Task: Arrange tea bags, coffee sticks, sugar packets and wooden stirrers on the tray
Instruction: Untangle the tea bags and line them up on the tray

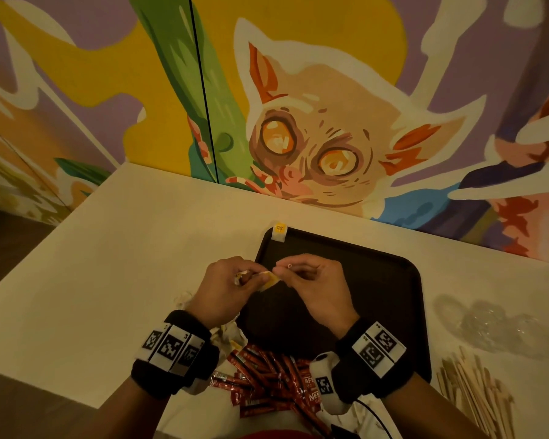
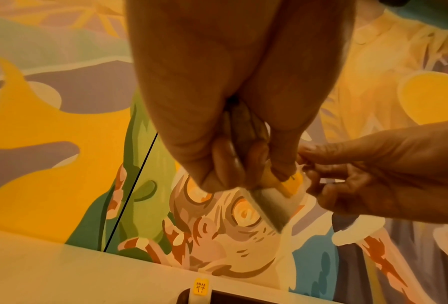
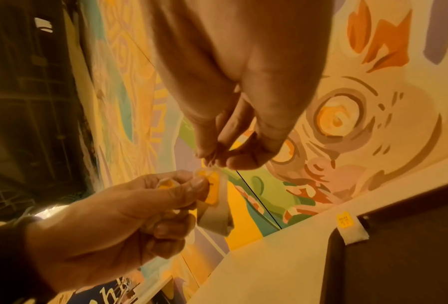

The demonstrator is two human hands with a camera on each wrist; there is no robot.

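A dark tray (image 1: 393,280) lies on the pale table. One tea bag with a yellow tag (image 1: 279,232) rests over the tray's far left corner, also seen as the corner tea bag (image 3: 349,228). Above the tray's left edge, my left hand (image 1: 260,275) grips a second tea bag (image 2: 272,205) with a yellow tag (image 3: 213,189). My right hand (image 1: 281,267) pinches the top of that tea bag, at its tag or string. Another scrap of yellow and white paper (image 3: 165,183) shows inside my left fingers.
Red coffee sticks (image 1: 267,375) lie heaped at the table's near edge between my wrists. White packets (image 1: 225,331) sit under my left wrist. Wooden stirrers (image 1: 476,391) and crumpled clear plastic (image 1: 495,324) lie right of the tray. A painted wall stands behind the table.
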